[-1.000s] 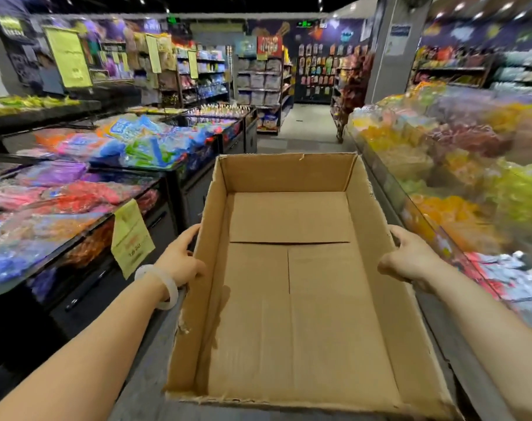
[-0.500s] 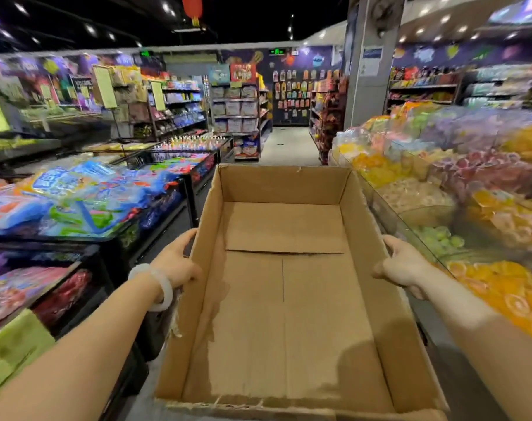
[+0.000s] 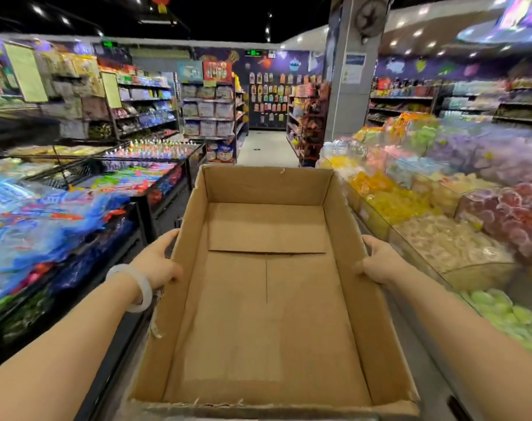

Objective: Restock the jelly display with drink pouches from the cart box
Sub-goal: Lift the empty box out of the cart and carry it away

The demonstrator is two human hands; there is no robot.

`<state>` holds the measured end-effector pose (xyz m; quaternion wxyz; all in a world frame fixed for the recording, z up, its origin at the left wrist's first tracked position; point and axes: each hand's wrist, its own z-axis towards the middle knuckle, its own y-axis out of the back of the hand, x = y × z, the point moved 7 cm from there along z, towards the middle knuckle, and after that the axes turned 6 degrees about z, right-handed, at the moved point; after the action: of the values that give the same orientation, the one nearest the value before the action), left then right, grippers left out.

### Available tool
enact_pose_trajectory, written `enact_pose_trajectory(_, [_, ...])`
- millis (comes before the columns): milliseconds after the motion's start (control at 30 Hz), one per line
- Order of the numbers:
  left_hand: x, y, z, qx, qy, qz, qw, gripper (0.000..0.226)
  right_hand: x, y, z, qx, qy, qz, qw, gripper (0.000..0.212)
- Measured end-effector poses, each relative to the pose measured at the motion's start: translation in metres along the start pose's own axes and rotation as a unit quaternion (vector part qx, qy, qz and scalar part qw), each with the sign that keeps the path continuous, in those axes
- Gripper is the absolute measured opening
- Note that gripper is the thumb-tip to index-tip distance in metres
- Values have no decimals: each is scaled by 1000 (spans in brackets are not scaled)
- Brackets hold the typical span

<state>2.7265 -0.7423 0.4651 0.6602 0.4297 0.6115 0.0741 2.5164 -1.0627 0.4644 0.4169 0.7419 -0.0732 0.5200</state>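
An open cardboard box [image 3: 266,314] fills the middle of the view, long side pointing down the aisle, with nothing inside it. My left hand [image 3: 156,264], a white bangle on its wrist, grips the box's left wall from outside. My right hand [image 3: 378,264] grips the right wall the same way. The jelly display [image 3: 441,208] runs along the right behind a clear front panel, with heaps of yellow, white, red and green jellies. No drink pouches show in the box.
Low black display bins [image 3: 76,208] with colourful bagged sweets line the left side. The aisle floor [image 3: 267,147] runs straight ahead between shelving racks. A grey pillar [image 3: 346,77] stands at the right of the aisle.
The view has moved forward along the aisle and tipped up; the left bins and price tag slid back out of sight. Both hands keep the same hold on the box.
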Motion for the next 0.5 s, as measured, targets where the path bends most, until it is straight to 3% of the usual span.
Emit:
enact_pose_trajectory(233, [-55, 12, 190, 23, -56, 9, 998, 79, 36, -5, 163, -46, -5, 23, 999, 59])
enact_pose_trajectory(333, [-64, 1, 267, 46, -60, 15, 997, 82, 36, -9, 234, -61, -18, 28, 998, 64])
enact_pose_trajectory(500, [-85, -14, 403, 41, -51, 11, 998, 82, 52, -14, 372, -59, -18, 23, 998, 54])
